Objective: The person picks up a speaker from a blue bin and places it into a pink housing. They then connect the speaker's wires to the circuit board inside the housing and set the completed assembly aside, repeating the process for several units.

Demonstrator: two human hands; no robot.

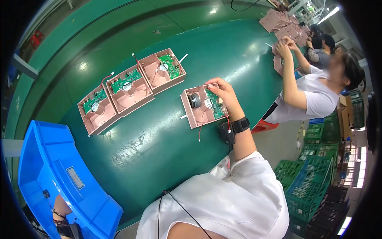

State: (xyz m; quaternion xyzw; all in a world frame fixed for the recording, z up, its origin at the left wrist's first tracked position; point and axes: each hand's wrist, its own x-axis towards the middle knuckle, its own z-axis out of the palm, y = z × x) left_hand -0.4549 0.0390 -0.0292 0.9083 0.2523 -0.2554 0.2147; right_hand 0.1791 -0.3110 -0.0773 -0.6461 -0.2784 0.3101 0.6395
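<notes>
My right hand [223, 92] is closed over the far right edge of an open pink plastic housing [195, 116]. Inside that housing sit a round grey-black speaker [194, 100] and a green circuit board [215, 102], and red wires with small white plugs hang over its near side. To the left, my left hand [62, 205] reaches into a blue plastic bin [59, 159]; the bin's wall hides its fingers. Near it in the bin lies a small round black part [46, 193], perhaps another speaker.
Three similar pink housings [129, 92] with green boards stand in a row on the green table [159, 143]. At the right, a co-worker [304, 89] handles a pink part, with pink housings [278, 22] stacked beyond. Green crates [308, 191] stand on the floor.
</notes>
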